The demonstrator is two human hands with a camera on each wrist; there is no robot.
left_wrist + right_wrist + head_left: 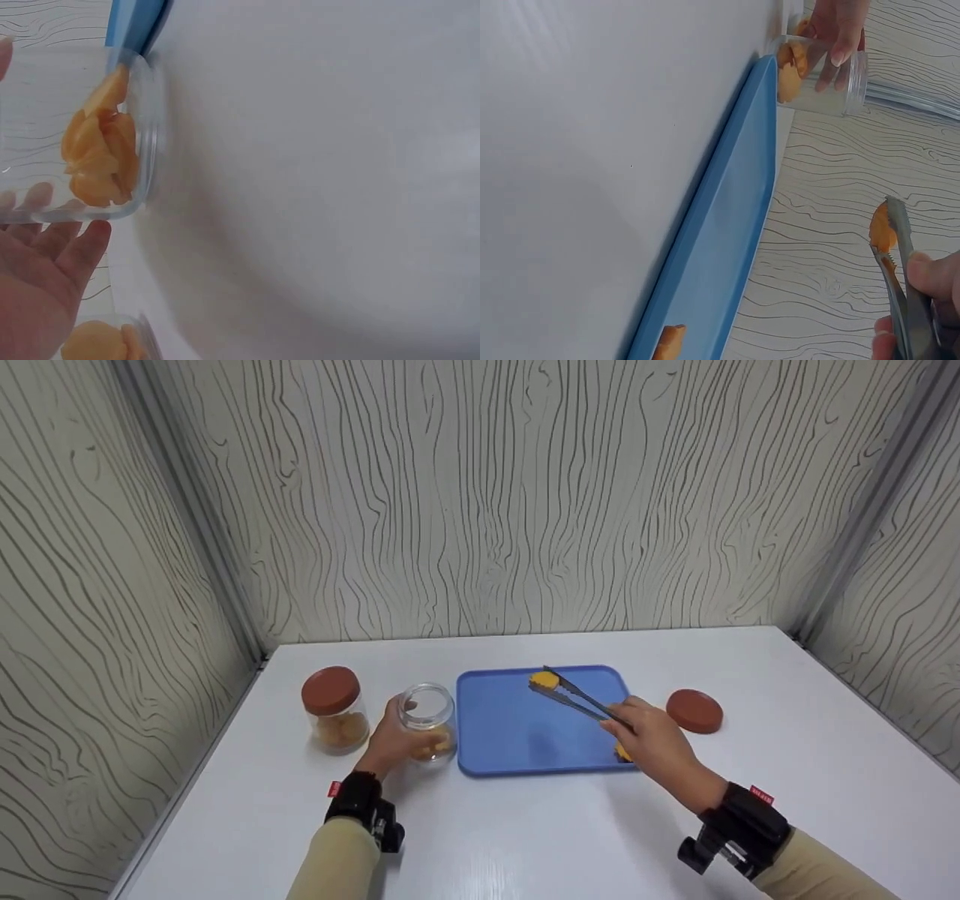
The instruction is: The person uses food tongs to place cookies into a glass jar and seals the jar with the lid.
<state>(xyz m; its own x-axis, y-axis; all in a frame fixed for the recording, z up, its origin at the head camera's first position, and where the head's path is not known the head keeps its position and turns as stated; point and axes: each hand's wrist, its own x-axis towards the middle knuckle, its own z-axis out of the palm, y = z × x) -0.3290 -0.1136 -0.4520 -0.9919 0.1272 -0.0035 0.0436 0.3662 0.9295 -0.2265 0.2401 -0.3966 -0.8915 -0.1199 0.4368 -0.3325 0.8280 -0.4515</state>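
Note:
My left hand (394,741) grips a clear open-topped jar (448,709) that stands upright beside the tray's left edge. In the left wrist view, several orange-yellow snack pieces (97,161) lie at the jar's bottom. My right hand (658,744) holds dark metal tongs (917,319) above the blue tray (495,727). Between the tongs' tips sits one yellow-orange snack piece (544,680), clear of the tray in the right wrist view. Another piece (669,343) lies on the tray near its right front corner, partly hidden by my right hand in the head view.
To the left stands a second jar with a brown lid (331,691) and similar pieces inside. A loose brown lid (694,711) lies on the white table (517,840), right of the tray. Wood-patterned panels (480,510) enclose the table's back and sides.

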